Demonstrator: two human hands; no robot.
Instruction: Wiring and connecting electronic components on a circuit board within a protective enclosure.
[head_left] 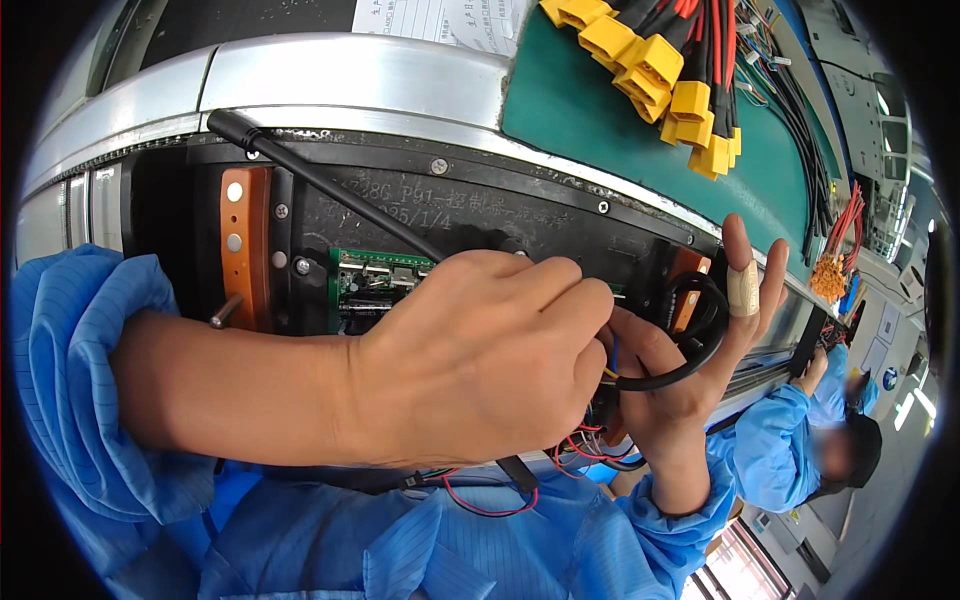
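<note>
- One black cable (340, 190) in work: thick end at upper left of frame, runs diagonally down to behind the left hand (490, 350) at centre.
- Left hand: curled into a fist, back up; can't tell what is inside it.
- Right hand (675, 395), right of centre: thumb side close against left fist, pinch hidden; outer fingers raised and apart, beige tape (743, 290) on one.
- Black cable loop (685, 374) crosses right hand; yellow and blue wires show at its end, between the hands. Can't tell if same cable.
- Green circuit board (350, 275) partly behind left hand, in a black fixture (400, 210).
- Orange-brown block (256, 290) on fixture, left of frame.
- Thin red wires below the hands, lower centre.
- Green mat (590, 150) with yellow connectors (655, 65), upper right.
- Co-worker in blue (770, 450), lower right.
</note>
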